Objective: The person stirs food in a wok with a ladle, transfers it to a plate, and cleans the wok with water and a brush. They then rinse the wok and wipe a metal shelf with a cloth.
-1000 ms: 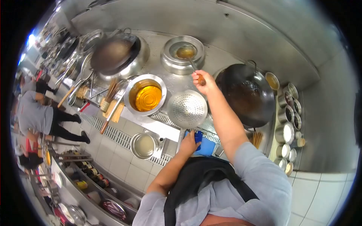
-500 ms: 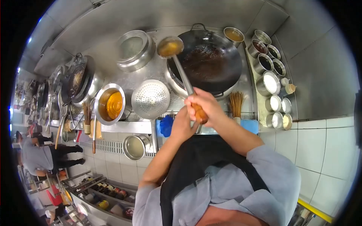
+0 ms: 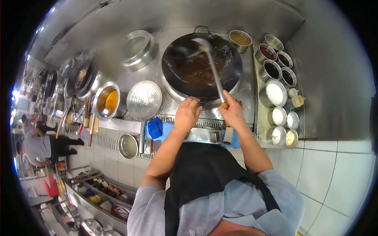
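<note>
My right hand (image 3: 233, 116) is closed around the wooden grip of a long metal ladle (image 3: 214, 72). The ladle's bowl is at the far side of a large black wok (image 3: 185, 84), which holds a dark, shiny liquid. At the wok's near edge my left hand (image 3: 188, 116) is closed, its fingers curled over the near handle, which they mostly hide. A blue cloth (image 3: 155, 128) lies just left of that hand. Behind my right hand a bamboo brush (image 3: 228, 135) is partly hidden.
Left of the wok are a perforated strainer (image 3: 144, 100), a bowl of amber oil (image 3: 106, 101) and a metal pot (image 3: 138, 51). Several seasoning tins (image 3: 276, 94) line the right side, and a tin of yellowish liquid (image 3: 240, 38) stands behind. Another person (image 3: 37, 143) is far left.
The ladle swung from above the wok's left edge into it, its yellowish contents no longer visible. My left hand left the right hand's side and took the wok's near handle. The wok shifted left in view.
</note>
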### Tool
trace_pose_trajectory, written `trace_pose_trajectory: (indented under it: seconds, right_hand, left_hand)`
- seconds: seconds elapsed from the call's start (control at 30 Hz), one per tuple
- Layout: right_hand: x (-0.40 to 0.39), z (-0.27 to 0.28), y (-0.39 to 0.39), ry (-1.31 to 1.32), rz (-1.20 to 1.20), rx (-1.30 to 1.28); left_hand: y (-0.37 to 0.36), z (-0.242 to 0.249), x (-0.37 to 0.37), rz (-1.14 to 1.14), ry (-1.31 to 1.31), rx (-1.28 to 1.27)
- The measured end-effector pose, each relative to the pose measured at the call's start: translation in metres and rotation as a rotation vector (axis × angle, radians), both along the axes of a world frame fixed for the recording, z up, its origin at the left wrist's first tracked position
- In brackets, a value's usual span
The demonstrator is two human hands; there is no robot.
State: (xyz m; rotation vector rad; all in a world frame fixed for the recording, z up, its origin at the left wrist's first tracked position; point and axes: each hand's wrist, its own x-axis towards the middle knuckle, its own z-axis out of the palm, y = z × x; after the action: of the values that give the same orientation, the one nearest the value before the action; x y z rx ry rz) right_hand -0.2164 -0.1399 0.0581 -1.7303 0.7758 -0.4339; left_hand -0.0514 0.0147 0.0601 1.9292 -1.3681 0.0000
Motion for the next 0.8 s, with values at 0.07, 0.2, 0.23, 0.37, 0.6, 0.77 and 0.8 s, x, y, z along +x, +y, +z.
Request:
trace_pose_trajectory:
  seconds: [0.07, 0.2, 0.23, 0.37, 0.6, 0.77, 0.8]
  right_hand:
    - [-0.013, -0.011, -0.013, 0.136, -0.099, -0.201]
    - [-0.019, 0.014, -0.009, 0.233, -0.116, 0.109]
    - [-0.018, 0.018, -0.004, 0.236, -0.058, 0.104]
    - [0.019, 0.002, 0.004, 0.109, -0.005, -0.067]
    - [0.258, 0.038, 0.052, -0.146, 0.219, 0.317]
    - [0.411, 0.039, 0.108, -0.015, 0.062, 0.309]
    - [0.436, 0.032, 0.112, -0.009, 0.094, 0.317]
  left_hand:
    - [0.015, 0.004, -0.008, 0.033, -0.038, -0.013]
    - [0.084, -0.008, -0.02, 0.189, 0.04, 0.017]
    - [0.108, -0.019, -0.021, 0.208, 0.105, 0.045]
    - [0.178, -0.038, -0.016, 0.33, 0.297, 0.079]
    - [0.27, -0.053, 0.075, 0.622, 0.209, 0.209]
    - [0.317, -0.085, 0.111, 0.638, 0.262, 0.433]
    - [0.317, -0.075, 0.112, 0.599, 0.35, 0.53]
